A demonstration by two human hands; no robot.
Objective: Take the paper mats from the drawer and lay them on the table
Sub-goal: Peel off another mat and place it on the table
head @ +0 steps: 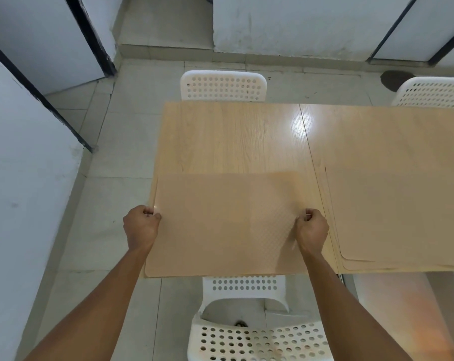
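A tan paper mat point(226, 222) with rounded corners lies over the near left part of the light wooden table point(233, 136). My left hand point(141, 226) grips its left edge and my right hand point(312, 230) grips its right edge, both with fingers closed on it. The mat's near edge hangs slightly past the table's front edge. To the right, a stack of similar tan mats point(403, 217) lies on the table, its edges fanned a little. The drawer is out of view.
A white perforated chair point(249, 334) stands right below the mat, at the table's near side. Two more white chairs point(223, 86) point(431, 92) stand at the far side. White partition walls point(25, 178) with black trim run along the left, over a tiled floor.
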